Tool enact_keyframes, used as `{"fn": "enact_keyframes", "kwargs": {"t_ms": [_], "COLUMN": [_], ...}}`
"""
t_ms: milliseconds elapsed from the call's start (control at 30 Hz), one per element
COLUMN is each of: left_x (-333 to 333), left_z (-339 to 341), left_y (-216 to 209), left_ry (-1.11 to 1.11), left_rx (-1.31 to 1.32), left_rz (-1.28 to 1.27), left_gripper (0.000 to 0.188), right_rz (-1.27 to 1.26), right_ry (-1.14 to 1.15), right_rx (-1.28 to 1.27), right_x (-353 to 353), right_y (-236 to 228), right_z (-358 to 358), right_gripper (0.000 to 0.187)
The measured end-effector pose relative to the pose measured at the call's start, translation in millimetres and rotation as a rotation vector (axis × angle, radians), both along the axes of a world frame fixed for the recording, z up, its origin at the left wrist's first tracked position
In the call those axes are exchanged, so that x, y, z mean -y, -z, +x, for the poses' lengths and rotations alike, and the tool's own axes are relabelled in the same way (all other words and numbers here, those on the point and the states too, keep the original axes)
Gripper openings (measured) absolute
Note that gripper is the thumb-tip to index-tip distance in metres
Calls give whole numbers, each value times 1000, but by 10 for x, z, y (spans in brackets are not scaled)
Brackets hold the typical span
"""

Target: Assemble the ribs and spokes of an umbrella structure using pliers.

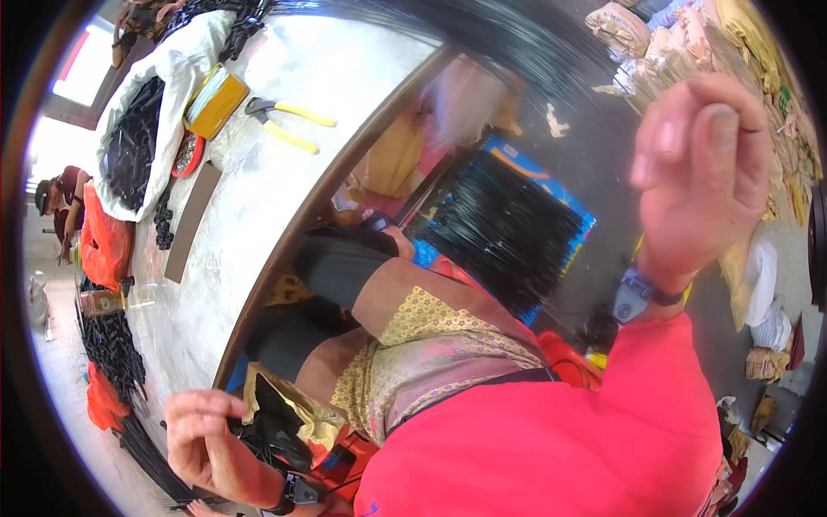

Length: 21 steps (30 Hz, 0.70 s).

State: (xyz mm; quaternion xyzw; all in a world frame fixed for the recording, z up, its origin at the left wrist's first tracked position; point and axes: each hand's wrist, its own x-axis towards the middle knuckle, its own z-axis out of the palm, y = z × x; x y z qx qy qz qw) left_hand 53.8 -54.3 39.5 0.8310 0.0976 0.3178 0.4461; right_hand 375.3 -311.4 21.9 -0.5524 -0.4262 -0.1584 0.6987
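My left hand (pixel 207 444) is at the lower left, beside the near end of the table. Its fingers are bent in towards the thumb, and anything between them is hidden. Raised at the right, away from the table, my right hand (pixel 706 164) is closed with fingers curled; I cannot make out anything in it. Below and between the hands, a dense bundle of thin black strips (pixel 504 233) lies on a blue printed sheet (pixel 564 207) on the floor. More long black strips (pixel 508 39), smeared by motion, stretch across the top beyond the table edge.
The pale table (pixel 250 185) carries yellow-handled pliers (pixel 293 123), a white sack (pixel 168 65) of black pieces, a yellow box (pixel 217 103), a red round dish (pixel 189 157) and a brown flat strip (pixel 193 222). Stuffed sacks (pixel 689 39) stand far right. Another person (pixel 69 202) is at far left.
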Motion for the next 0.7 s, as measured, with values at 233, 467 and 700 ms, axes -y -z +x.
{"fn": "enact_keyframes", "kwargs": {"t_ms": [233, 467, 700], "left_x": [-447, -486, -483], "left_z": [-136, -349, -184], "left_y": [664, 1087, 1139], "left_ry": [-434, -419, -394], "left_rx": [-483, -468, -493], "left_rz": [369, 240, 348], "left_gripper": [35, 38, 33], "right_rz": [-186, -248, -291], "right_ry": [-66, -120, -50], "right_rx": [-35, 76, -52], "right_x": [-311, -158, 151], "right_y": [-42, -96, 160], "right_z": [-426, -581, -450], "right_gripper": [16, 11, 14]}}
